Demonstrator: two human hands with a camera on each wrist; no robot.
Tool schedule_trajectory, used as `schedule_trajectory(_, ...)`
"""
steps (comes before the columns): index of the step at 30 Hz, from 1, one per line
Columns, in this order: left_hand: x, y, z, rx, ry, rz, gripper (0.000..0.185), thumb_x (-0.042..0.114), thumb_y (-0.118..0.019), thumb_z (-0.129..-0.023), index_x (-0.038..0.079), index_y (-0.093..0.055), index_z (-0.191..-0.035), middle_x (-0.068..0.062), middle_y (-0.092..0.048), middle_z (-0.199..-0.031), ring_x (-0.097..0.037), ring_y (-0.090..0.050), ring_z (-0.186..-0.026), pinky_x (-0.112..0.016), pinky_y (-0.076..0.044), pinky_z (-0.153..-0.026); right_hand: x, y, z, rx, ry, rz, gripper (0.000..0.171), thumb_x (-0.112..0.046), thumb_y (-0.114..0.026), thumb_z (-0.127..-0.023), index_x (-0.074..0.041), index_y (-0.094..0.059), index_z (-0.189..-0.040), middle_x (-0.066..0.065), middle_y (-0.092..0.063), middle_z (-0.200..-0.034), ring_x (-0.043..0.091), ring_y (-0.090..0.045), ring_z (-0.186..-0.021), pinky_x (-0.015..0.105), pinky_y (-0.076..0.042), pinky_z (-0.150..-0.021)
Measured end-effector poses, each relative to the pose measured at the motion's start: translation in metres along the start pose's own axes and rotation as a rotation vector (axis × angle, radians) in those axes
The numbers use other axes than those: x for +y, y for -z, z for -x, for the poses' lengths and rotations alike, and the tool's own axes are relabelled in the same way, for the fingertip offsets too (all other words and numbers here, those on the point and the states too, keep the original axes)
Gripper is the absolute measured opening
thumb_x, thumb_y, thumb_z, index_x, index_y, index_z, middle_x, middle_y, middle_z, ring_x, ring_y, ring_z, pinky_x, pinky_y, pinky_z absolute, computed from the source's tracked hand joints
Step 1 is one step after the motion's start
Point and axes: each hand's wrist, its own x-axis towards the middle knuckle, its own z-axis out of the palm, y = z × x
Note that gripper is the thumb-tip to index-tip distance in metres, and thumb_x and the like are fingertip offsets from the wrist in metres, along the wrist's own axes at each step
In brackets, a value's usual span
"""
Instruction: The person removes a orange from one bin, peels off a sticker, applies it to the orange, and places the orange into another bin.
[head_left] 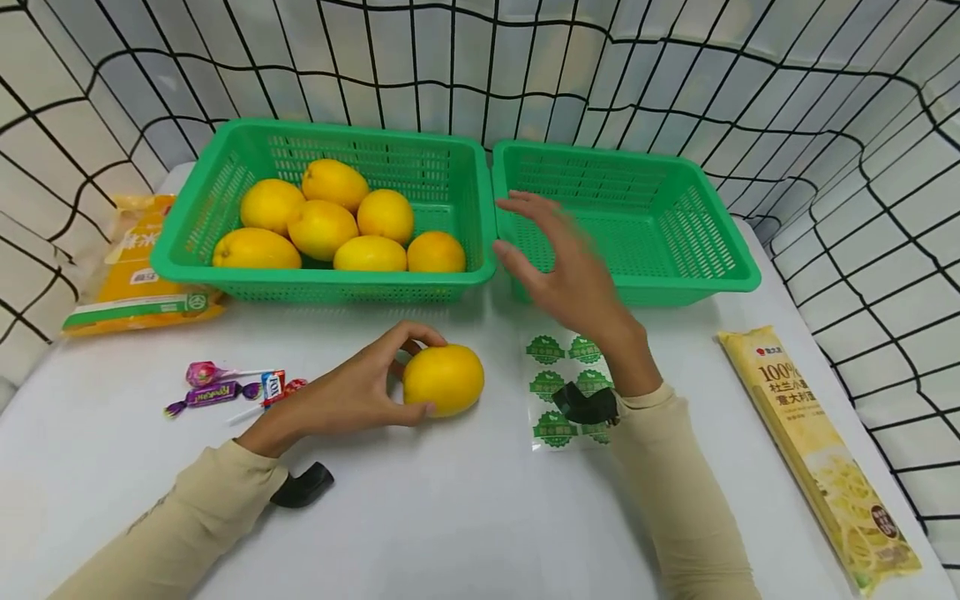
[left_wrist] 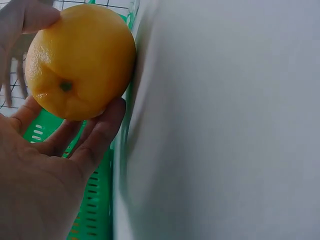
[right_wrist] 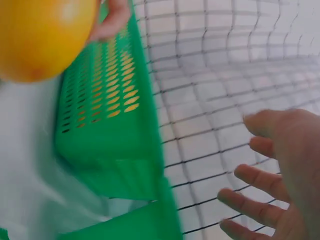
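Bare table (head_left: 450, 517) before both baskets (head_left: 480, 275)

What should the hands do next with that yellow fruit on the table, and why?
Probably bring the right hand down to the sticker sheet and peel one off. The left hand already holds the loose lemon steady on the table, while the right hand is open, holding nothing, above the stickers.
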Motion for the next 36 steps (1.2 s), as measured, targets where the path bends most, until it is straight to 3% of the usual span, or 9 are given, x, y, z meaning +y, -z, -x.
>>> schedule_trajectory(4, 0.002, 0.006, -0.007, 0.019, -0.020, -0.045, 0.070, 0.022, -0.089, -0.086, 0.024, -0.047, -0.142, 0.005, -0.053, -0.144, -0.022, -0.052, -0.126, -0.046, -0.049, -0.102, -0.010, 0.014, 0.015, 0.083, 0.095, -0.023, 0.029, -0.015, -0.075, -0.101, -0.006, -0.070, -0.129, 0.008, -0.069, -0.126, 0.023, -0.066, -0.106, 0.039, -0.054, -0.096)
schedule_trajectory(7, 0.003, 0.010, -0.010, 0.009, -0.008, -0.034, 0.069, 0.022, -0.088, -0.088, 0.022, -0.047, -0.142, 0.003, -0.052, -0.146, -0.024, -0.052, -0.129, -0.048, -0.048, -0.105, -0.008, 0.017, 0.039, 0.037, 0.097, 0.016, 0.014, -0.011, -0.077, -0.098, -0.007, -0.074, -0.111, 0.005, -0.068, -0.103, 0.018, -0.062, -0.087, 0.033, -0.054, -0.081)
schedule_trajectory(10, 0.003, 0.014, -0.011, -0.001, 0.006, -0.016, 0.069, 0.024, -0.088, -0.088, 0.023, -0.046, -0.143, 0.003, -0.052, -0.147, -0.026, -0.052, -0.131, -0.049, -0.047, -0.106, 0.003, 0.015, 0.060, -0.038, 0.081, 0.048, 0.010, -0.010, -0.080, -0.096, -0.009, -0.073, -0.102, 0.002, -0.064, -0.094, 0.015, -0.058, -0.077, 0.033, -0.054, -0.073)
schedule_trajectory(13, 0.003, 0.015, -0.012, 0.007, 0.001, -0.002, 0.069, 0.024, -0.089, -0.088, 0.025, -0.047, -0.142, 0.003, -0.051, -0.147, -0.026, -0.050, -0.131, -0.050, -0.046, -0.106, 0.019, 0.010, 0.072, -0.129, 0.034, 0.106, 0.012, -0.012, -0.080, -0.096, -0.009, -0.072, -0.105, 0.003, -0.067, -0.100, 0.017, -0.061, -0.079, 0.036, -0.057, -0.072)
schedule_trajectory(16, 0.000, 0.013, -0.012, 0.009, -0.008, 0.016, 0.068, 0.025, -0.088, -0.088, 0.026, -0.047, -0.142, 0.003, -0.050, -0.147, -0.025, -0.048, -0.130, -0.049, -0.046, -0.104, 0.036, 0.004, 0.078, -0.231, -0.070, 0.144, 0.023, -0.016, -0.080, -0.097, -0.006, -0.071, -0.115, 0.008, -0.068, -0.111, 0.023, -0.065, -0.089, 0.039, -0.057, -0.076)
schedule_trajectory(19, -0.003, 0.011, -0.012, 0.001, -0.004, 0.040, 0.068, 0.026, -0.088, -0.089, 0.027, -0.047, -0.142, 0.004, -0.049, -0.148, -0.024, -0.048, -0.130, -0.049, -0.046, -0.103, 0.048, 0.000, 0.081, -0.342, -0.191, 0.136, 0.037, -0.021, -0.081, -0.096, -0.002, -0.068, -0.125, 0.013, -0.065, -0.119, 0.028, -0.063, -0.100, 0.042, -0.054, -0.084)
schedule_trajectory(22, -0.004, 0.010, -0.012, -0.006, 0.001, 0.067, 0.068, 0.026, -0.088, -0.088, 0.028, -0.047, -0.143, 0.005, -0.050, -0.148, -0.023, -0.049, -0.128, -0.049, -0.046, -0.103, 0.055, -0.002, 0.082, -0.410, -0.284, 0.118, 0.043, -0.026, -0.082, -0.095, 0.000, -0.066, -0.125, 0.015, -0.063, -0.118, 0.030, -0.059, -0.106, 0.045, -0.052, -0.091)
schedule_trajectory(26, -0.006, 0.010, -0.011, -0.014, 0.008, 0.091, 0.068, 0.026, -0.088, -0.089, 0.028, -0.047, -0.143, 0.005, -0.050, -0.148, -0.023, -0.050, -0.126, -0.048, -0.047, -0.101, 0.060, -0.005, 0.084, -0.429, -0.342, 0.066, 0.039, -0.027, -0.084, -0.093, -0.002, -0.066, -0.117, 0.013, -0.063, -0.114, 0.028, -0.058, -0.106, 0.043, -0.050, -0.094)
schedule_trajectory(36, -0.006, 0.014, -0.010, -0.034, 0.033, 0.127, 0.057, 0.031, -0.082, -0.095, 0.030, -0.049, -0.142, 0.005, -0.054, -0.144, -0.023, -0.053, -0.123, -0.048, -0.050, -0.097, 0.064, -0.004, 0.084, -0.362, -0.347, -0.068, 0.011, -0.007, -0.070, -0.102, -0.003, -0.068, -0.112, 0.009, -0.074, -0.102, 0.021, -0.070, -0.093, 0.035, -0.056, -0.078)
